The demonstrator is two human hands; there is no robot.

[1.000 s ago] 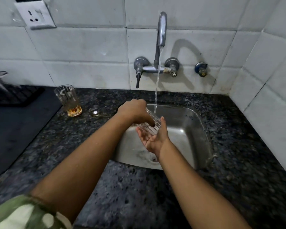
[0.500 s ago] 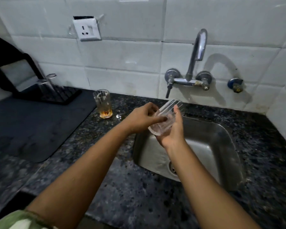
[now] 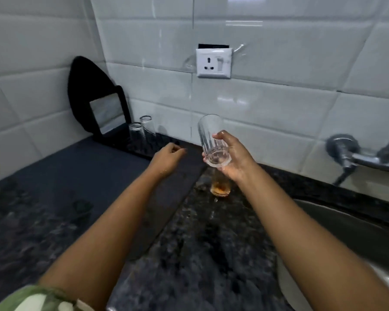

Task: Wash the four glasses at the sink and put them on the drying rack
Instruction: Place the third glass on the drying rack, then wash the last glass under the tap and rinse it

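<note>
My right hand [image 3: 234, 159] grips a clear ribbed glass [image 3: 212, 140] by its base, tilted, above the counter left of the sink [image 3: 346, 223]. Under that hand stands a glass with an orange residue [image 3: 220, 189] on the granite, partly hidden. My left hand [image 3: 166, 157] hovers with loosely curled fingers and holds nothing, over the dark mat near the black drying rack [image 3: 130, 140]. Two clear glasses [image 3: 142, 129] stand upside down on the rack.
A dark drying mat [image 3: 76, 176] covers the counter at left. The wall tap [image 3: 364, 157] sticks out at the right edge. A white socket [image 3: 213, 63] sits on the tiled wall. A black object [image 3: 85, 86] leans in the corner behind the rack.
My view has swung left from the sink toward the rack. My left hand has let go of the glass; my right hand alone carries it leftward, away from the tap.
</note>
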